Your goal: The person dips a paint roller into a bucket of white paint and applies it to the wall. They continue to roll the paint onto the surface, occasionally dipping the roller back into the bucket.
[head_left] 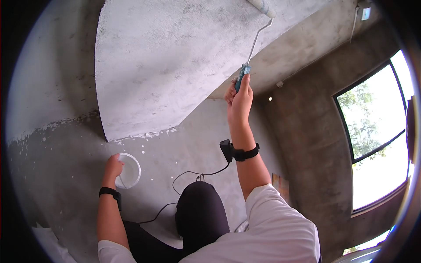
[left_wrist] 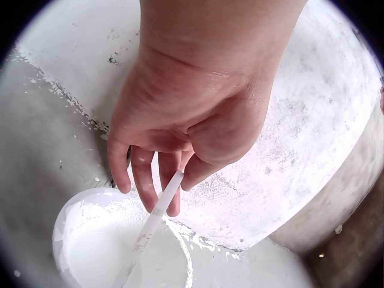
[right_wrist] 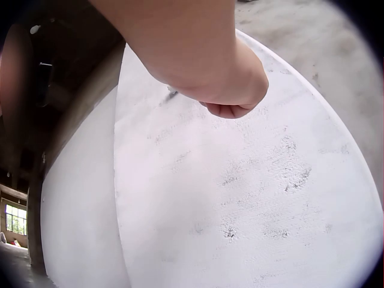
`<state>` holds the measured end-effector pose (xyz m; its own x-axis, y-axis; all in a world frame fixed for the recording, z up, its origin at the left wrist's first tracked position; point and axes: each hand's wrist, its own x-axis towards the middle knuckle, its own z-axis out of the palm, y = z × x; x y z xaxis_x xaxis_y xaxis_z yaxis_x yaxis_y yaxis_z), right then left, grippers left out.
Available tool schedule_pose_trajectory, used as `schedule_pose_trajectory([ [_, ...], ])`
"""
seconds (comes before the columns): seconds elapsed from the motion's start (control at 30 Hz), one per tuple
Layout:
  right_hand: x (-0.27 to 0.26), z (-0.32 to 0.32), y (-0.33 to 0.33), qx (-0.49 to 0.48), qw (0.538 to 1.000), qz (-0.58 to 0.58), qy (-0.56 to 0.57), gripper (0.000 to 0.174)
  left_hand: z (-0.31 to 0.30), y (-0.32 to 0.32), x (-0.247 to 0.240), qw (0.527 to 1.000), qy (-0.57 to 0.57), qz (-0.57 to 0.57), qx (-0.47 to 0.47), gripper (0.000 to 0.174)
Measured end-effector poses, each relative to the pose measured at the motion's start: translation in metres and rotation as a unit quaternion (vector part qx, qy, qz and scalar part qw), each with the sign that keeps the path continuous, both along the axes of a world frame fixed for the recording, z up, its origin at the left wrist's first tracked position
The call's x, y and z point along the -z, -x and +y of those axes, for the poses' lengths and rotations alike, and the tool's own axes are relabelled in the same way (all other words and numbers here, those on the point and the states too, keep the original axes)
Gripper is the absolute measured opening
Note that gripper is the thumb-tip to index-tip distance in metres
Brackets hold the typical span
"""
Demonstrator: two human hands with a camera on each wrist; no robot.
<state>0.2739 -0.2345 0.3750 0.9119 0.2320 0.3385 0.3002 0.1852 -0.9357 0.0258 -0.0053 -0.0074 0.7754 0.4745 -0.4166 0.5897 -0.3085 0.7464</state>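
Note:
In the head view the right hand grips the blue handle of a paint roller, its thumb along the handle. The white roller sleeve lies against the whitish painted surface at the top. The left hand holds a white bucket at lower left. In the left wrist view, fingers of the left hand curl round the bucket's pale strip-like handle, above white paint. The right wrist view shows the right hand before the painted surface; the roller is mostly hidden there.
A grey floor has white paint spots. A black cable runs from the right wrist camera past the person's dark-clothed knee. At right, a large window is set in a brown wall.

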Motion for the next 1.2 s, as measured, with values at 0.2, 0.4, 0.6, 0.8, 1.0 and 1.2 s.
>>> schedule_pose_trajectory([
  [0.2,0.077,-0.020,0.003,-0.009,0.996,0.057,0.065,0.049,0.002,-0.001,0.016,1.000,-0.014,-0.009,0.004,0.042],
  [0.4,0.159,-0.055,-0.010,-0.013,0.988,0.086,0.128,0.048,-0.001,0.002,-0.004,1.000,0.010,0.015,-0.004,0.042],
  [0.6,0.126,-0.046,0.001,0.020,0.991,0.031,0.126,0.044,-0.003,0.002,-0.005,1.000,-0.007,0.016,-0.006,0.043],
  [0.8,0.063,-0.005,0.020,0.010,0.982,-0.080,0.173,0.044,-0.002,0.002,0.015,0.999,-0.035,-0.004,-0.003,0.043],
  [1.0,0.032,0.024,0.027,0.028,0.986,-0.084,0.139,0.043,-0.002,0.004,0.010,0.999,-0.041,-0.001,0.007,0.044],
  [1.2,0.067,0.014,0.023,0.045,0.979,-0.063,0.189,0.041,-0.003,0.004,0.005,0.998,-0.060,0.002,0.015,0.045],
])
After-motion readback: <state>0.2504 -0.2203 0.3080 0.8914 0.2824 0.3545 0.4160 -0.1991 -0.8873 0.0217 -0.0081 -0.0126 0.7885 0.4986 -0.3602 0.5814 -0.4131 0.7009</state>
